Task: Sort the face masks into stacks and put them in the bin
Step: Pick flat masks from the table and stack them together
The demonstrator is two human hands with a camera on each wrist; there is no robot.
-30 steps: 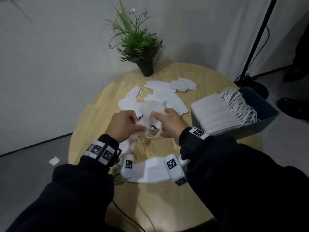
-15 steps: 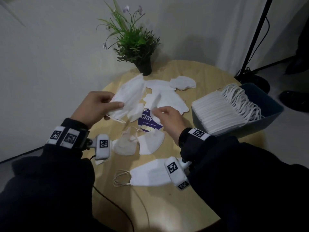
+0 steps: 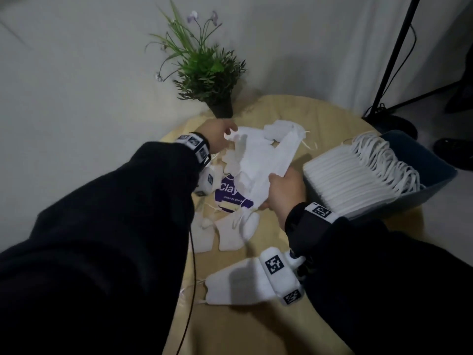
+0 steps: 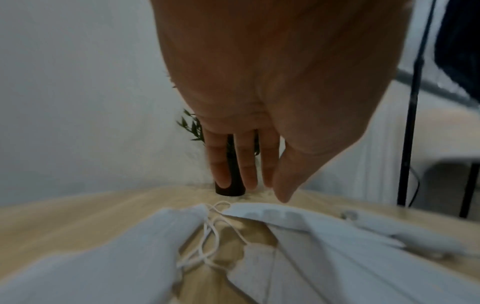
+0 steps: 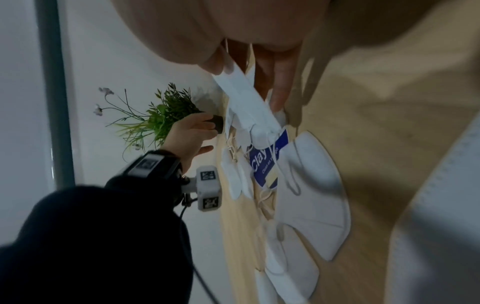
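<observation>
1. Face masks [image 3: 258, 165] sit pinched in my right hand [image 3: 284, 190], lifted above the worktop [image 3: 294, 119].
2. My left hand [image 3: 217, 134] hovers beside them, fingers straight.
3. Bin [image 3: 432, 172] at right holds a stack [image 3: 348, 183].

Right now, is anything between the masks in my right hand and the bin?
Nothing visible blocks the way. The right hand holds the masks just beside the bin, with bare table between. The bin already holds a stack of masks, with its far end free.
</observation>
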